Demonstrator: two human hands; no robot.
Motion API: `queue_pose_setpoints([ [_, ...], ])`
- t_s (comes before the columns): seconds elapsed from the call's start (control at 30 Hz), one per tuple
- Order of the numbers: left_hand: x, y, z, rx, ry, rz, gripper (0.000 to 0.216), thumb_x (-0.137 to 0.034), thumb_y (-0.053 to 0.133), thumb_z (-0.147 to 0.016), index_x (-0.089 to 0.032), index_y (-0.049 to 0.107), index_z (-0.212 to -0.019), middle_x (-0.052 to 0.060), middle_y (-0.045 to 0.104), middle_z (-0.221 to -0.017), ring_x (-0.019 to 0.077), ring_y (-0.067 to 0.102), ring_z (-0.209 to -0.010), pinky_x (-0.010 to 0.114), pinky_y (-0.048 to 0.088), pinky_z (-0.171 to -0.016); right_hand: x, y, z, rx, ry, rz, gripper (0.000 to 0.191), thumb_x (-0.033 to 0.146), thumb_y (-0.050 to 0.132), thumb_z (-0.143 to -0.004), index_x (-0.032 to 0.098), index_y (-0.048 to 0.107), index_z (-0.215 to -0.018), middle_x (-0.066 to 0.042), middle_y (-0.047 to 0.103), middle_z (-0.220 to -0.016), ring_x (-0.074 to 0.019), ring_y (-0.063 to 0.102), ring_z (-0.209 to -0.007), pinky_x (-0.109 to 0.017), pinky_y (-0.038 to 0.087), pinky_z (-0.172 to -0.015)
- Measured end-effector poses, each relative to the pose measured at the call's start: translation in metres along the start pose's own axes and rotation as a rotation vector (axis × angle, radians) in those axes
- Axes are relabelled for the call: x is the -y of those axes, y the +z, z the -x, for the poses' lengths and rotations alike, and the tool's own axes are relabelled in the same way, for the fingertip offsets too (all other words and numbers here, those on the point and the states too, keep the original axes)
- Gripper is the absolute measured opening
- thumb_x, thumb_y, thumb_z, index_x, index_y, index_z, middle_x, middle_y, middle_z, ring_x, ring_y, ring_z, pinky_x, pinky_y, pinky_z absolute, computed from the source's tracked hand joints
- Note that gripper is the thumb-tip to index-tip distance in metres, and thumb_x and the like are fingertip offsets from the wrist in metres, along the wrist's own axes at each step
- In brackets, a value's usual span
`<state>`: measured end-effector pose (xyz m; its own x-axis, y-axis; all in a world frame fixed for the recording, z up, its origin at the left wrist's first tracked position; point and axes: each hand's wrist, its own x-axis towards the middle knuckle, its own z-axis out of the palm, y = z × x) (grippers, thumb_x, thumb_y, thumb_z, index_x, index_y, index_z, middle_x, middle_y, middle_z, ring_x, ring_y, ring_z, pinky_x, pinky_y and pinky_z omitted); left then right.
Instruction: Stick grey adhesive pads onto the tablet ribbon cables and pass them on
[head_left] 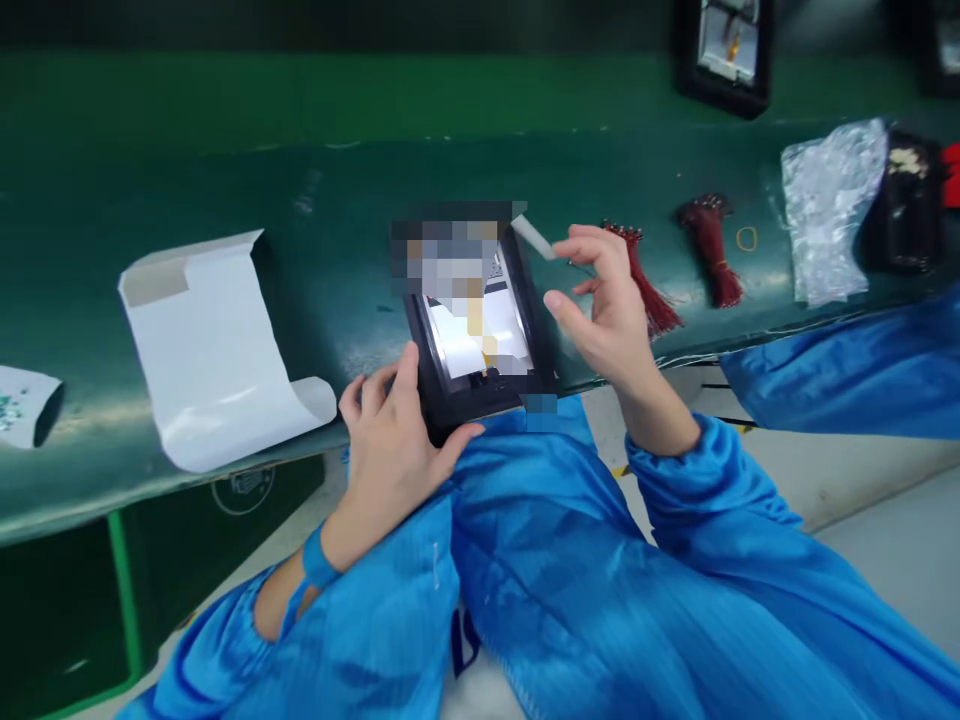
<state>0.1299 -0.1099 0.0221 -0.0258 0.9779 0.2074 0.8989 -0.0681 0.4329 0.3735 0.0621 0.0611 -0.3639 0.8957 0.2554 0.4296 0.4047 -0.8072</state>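
My left hand [390, 430] grips the lower left corner of a black framed panel [480, 340] that leans on the table's near edge and my lap. Its glossy face shows white and yellow parts, and part of it is blurred out. My right hand [604, 300] hovers at the panel's upper right corner, its thumb and fingers pinched on a small grey strip of tape [534, 238] that sticks out from its fingertips. Both arms wear blue sleeves.
A curled white sheet [206, 345] with a tape patch lies on the green table [337, 180] to the left. Two bundles of red wires [709, 250] and a yellow rubber band [746, 238] lie to the right, beside a clear plastic bag [832, 205]. Another black panel [727, 50] stands at the back.
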Motion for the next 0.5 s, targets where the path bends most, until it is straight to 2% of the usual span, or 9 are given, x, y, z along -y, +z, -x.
queue_pose_setpoints([
  [0.1, 0.0, -0.001, 0.002, 0.003, 0.027, -0.002, 0.103, -0.075, 0.056, -0.103, -0.005, 0.026, -0.173, 0.03, 0.062, -0.148, 0.0436, 0.057, -0.133, 0.06, 0.033, -0.119, 0.02, 0.002, 0.011, 0.142, 0.092, -0.088, 0.03, 0.052, 0.073, -0.099, 0.023, 0.069, -0.102, -0.007, 0.07, -0.11, -0.0203, 0.066, -0.098, -0.031, 0.053, -0.073],
  [0.2, 0.0, 0.001, 0.003, -0.027, 0.011, 0.031, 0.1, -0.071, 0.058, -0.102, -0.006, 0.028, -0.172, 0.029, 0.062, -0.147, 0.0434, 0.057, -0.133, 0.059, 0.036, -0.116, 0.029, 0.017, 0.027, 0.291, 0.246, -0.151, 0.021, 0.038, 0.071, -0.1, 0.021, 0.066, -0.088, 0.001, 0.064, -0.077, -0.0134, 0.06, -0.071, -0.028, 0.045, -0.066],
  [0.3, 0.0, 0.003, 0.004, -0.056, 0.0, 0.105, 0.096, -0.064, 0.062, -0.101, -0.007, 0.032, -0.171, 0.028, 0.058, -0.152, 0.0438, 0.056, -0.136, 0.059, 0.038, -0.116, 0.031, 0.032, 0.039, 0.336, 0.322, -0.134, 0.016, 0.03, 0.069, -0.097, 0.02, 0.066, -0.084, 0.003, 0.063, -0.07, -0.0113, 0.056, -0.065, -0.027, 0.042, -0.065],
  [0.5, 0.002, -0.001, 0.004, -0.085, -0.002, 0.185, 0.087, -0.049, 0.065, -0.1, -0.016, 0.033, -0.173, 0.024, 0.053, -0.162, 0.0436, 0.05, -0.147, 0.059, 0.037, -0.12, 0.033, 0.045, 0.044, 0.315, 0.348, -0.06, 0.018, 0.031, 0.069, -0.094, 0.019, 0.065, -0.081, 0.003, 0.064, -0.069, -0.0104, 0.055, -0.061, -0.027, 0.042, -0.064],
])
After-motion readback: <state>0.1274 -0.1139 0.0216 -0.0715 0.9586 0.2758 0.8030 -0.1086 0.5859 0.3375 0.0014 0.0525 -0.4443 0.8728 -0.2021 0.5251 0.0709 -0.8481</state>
